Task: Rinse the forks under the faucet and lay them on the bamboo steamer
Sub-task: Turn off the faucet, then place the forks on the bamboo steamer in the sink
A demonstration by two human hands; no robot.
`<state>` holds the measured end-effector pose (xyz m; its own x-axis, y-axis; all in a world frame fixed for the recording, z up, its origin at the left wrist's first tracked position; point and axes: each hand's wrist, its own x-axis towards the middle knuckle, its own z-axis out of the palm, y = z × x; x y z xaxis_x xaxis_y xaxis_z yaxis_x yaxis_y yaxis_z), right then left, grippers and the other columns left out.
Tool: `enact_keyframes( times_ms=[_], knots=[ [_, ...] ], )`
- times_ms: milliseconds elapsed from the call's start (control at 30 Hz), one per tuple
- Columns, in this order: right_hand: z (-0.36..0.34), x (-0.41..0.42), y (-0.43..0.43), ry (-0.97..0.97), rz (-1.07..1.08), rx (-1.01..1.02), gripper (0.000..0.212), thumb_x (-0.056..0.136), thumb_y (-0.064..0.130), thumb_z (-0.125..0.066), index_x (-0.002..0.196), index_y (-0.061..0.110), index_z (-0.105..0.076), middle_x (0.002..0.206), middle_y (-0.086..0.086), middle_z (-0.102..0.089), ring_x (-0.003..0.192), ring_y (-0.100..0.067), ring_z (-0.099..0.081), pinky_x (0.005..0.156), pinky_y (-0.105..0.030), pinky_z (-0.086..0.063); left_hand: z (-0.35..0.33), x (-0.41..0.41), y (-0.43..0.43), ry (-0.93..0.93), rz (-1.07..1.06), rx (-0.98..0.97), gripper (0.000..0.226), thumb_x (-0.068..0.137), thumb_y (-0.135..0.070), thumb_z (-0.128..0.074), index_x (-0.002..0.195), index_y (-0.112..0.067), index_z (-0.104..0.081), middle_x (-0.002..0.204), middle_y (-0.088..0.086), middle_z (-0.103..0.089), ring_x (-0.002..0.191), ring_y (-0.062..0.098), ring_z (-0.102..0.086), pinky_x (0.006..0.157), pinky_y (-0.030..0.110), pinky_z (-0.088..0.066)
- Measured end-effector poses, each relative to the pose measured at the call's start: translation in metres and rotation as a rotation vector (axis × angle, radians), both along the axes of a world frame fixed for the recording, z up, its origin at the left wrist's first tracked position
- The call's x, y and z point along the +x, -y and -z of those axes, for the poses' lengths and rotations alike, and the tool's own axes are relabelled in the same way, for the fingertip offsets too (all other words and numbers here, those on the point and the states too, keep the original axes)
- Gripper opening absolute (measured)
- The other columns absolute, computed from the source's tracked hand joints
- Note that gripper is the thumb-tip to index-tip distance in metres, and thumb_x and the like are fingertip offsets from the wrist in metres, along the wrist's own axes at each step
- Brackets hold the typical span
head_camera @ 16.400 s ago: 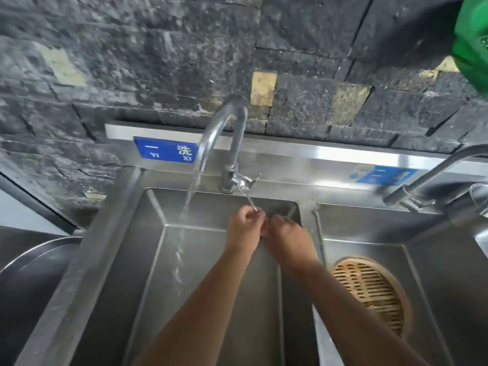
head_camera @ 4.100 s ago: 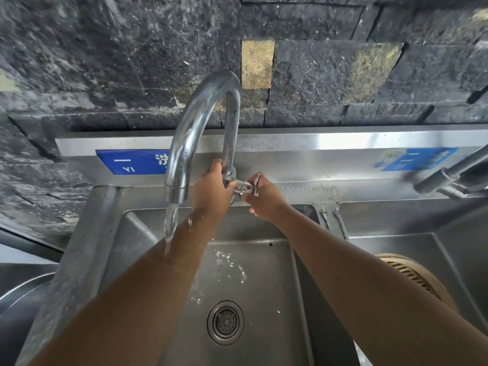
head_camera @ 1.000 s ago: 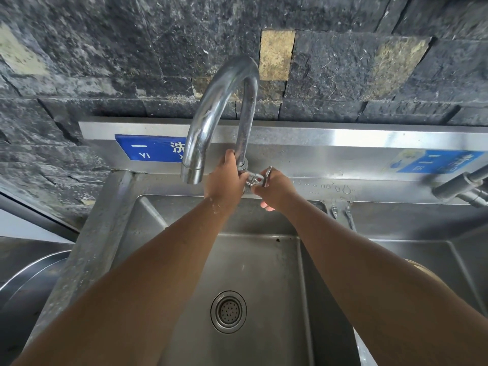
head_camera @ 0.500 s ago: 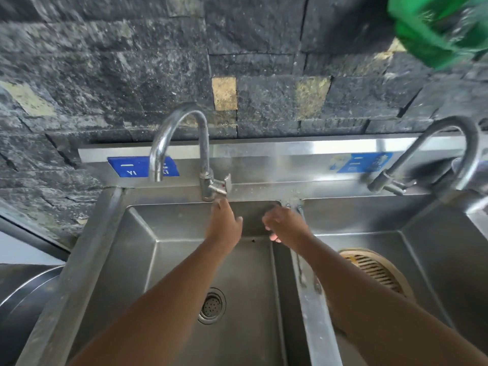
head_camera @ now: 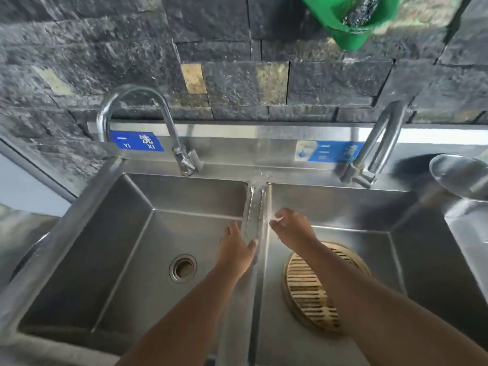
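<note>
Where two steel sink basins meet, a narrow wet divider ridge runs from the back ledge toward the viewer, and both bare hands reach to it. A blurred strip of metal lies along the ridge; these may be the forks, though the blur makes it hard to be sure. The left hand rests against the ridge's left side, its fingers loosely spread, thumb touching the ridge top, nothing clearly gripped. The right hand hovers just beside the ridge on the right, its fingers curled loosely and part open; whether they pinch anything cannot be told.

On the floor of the right basin lies the round bamboo steamer, its slatted top partly hidden beneath the right forearm. No fork shows on its visible slats. The left basin has a round drain in its floor. Behind it stands the curved faucet, no water running from its spout. A second faucet stands behind the right basin. Blue labels are fixed to the steel back panel, below a dark stone wall. A green container hangs at the top edge.
</note>
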<state>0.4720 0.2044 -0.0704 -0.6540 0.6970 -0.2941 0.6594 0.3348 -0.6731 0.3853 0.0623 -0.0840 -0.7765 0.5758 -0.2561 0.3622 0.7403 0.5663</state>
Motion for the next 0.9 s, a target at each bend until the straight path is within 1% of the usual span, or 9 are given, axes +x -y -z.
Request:
enact_keyframes(
  times_ms=[100,200,267,400,500,667,767,833,900],
  knots=[
    [0.013,0.003,-0.006,0.002,-0.007,-0.017,0.034,0.089,0.039,-0.059,0.116,0.019,-0.064,0.104,-0.004,-0.076,0.093,-0.025,-0.071,0.085,-0.036,-0.056,0.015,0.018,0.001,0.013,-0.077,-0.032,0.082,0.085,-0.044,-0.066,0.145,-0.006,-0.024,0.14,0.018,-0.044,0.126,0.036,-0.047,0.101,0.049,-0.043],
    [0.03,-0.006,-0.009,0.003,-0.033,0.005,0.031,0.089,0.038,-0.057,0.111,0.018,-0.065,0.1,-0.004,-0.076,0.088,-0.023,-0.07,0.073,-0.029,-0.051,0.037,0.038,0.007,0.063,-0.138,-0.096,0.101,0.077,-0.059,-0.067,0.148,-0.013,-0.012,0.141,0.012,-0.041,0.127,0.034,-0.047,0.097,0.048,-0.047],
    [0.042,-0.015,-0.011,0.036,-0.04,0.019,0.026,0.089,0.037,-0.055,0.103,0.017,-0.065,0.095,-0.004,-0.075,0.082,-0.022,-0.069,0.072,-0.03,-0.055,0.055,0.051,0.015,0.023,-0.154,-0.158,0.107,0.075,-0.065,-0.064,0.149,-0.015,-0.007,0.138,0.009,-0.041,0.125,0.03,-0.048,0.091,0.046,-0.05],
    [0.066,-0.036,-0.013,0.074,-0.024,0.028,0.026,0.091,0.04,-0.056,0.098,0.016,-0.063,0.092,-0.001,-0.069,0.086,-0.023,-0.066,0.074,-0.035,-0.055,0.079,0.059,0.017,-0.217,-0.139,-0.212,0.092,0.079,-0.053,-0.063,0.146,-0.009,-0.017,0.123,0.007,-0.05,0.109,0.026,-0.06,0.072,0.039,-0.056],
    [0.076,-0.049,-0.01,0.099,-0.013,0.017,0.028,0.092,0.042,-0.057,0.084,0.015,-0.06,0.077,-0.002,-0.067,0.078,-0.024,-0.064,0.062,-0.03,-0.043,0.08,0.057,0.015,-0.216,-0.141,-0.233,0.087,0.08,-0.048,-0.063,0.145,-0.006,-0.025,0.12,0.007,-0.052,0.105,0.026,-0.06,0.07,0.039,-0.056],
    [0.081,-0.062,-0.004,0.144,0.01,0.065,0.02,0.092,0.026,-0.048,0.083,0.01,-0.057,0.082,-0.01,-0.065,0.075,-0.031,-0.059,0.054,-0.029,-0.034,0.083,0.057,0.017,-0.258,-0.119,-0.215,0.088,0.077,-0.046,-0.067,0.144,-0.001,-0.031,0.117,0.009,-0.054,0.103,0.026,-0.061,0.067,0.039,-0.056],
    [0.081,-0.062,-0.005,0.13,0.024,0.05,0.022,0.09,0.014,-0.043,0.083,0.003,-0.061,0.084,-0.013,-0.07,0.074,-0.033,-0.063,0.061,-0.031,-0.048,0.085,0.057,0.017,-0.254,-0.126,-0.23,0.087,0.079,-0.046,-0.065,0.145,-0.001,-0.03,0.118,0.009,-0.053,0.104,0.027,-0.061,0.068,0.039,-0.056],
    [0.083,-0.057,-0.01,0.071,0.025,-0.015,0.026,0.09,0.012,-0.043,0.081,0.0,-0.064,0.08,-0.016,-0.073,0.073,-0.035,-0.069,0.069,-0.041,-0.061,0.086,0.058,0.017,-0.288,-0.133,-0.241,0.087,0.08,-0.048,-0.063,0.145,-0.002,-0.029,0.119,0.009,-0.053,0.105,0.027,-0.06,0.069,0.038,-0.056],
    [0.086,-0.046,-0.014,0.04,0.015,-0.009,0.027,0.089,0.011,-0.042,0.078,-0.001,-0.062,0.077,-0.017,-0.072,0.072,-0.036,-0.07,0.071,-0.047,-0.062,0.086,0.058,0.016,-0.308,-0.139,-0.249,0.087,0.081,-0.05,-0.06,0.146,-0.003,-0.026,0.121,0.008,-0.052,0.107,0.027,-0.06,0.07,0.039,-0.056]
  ],
)
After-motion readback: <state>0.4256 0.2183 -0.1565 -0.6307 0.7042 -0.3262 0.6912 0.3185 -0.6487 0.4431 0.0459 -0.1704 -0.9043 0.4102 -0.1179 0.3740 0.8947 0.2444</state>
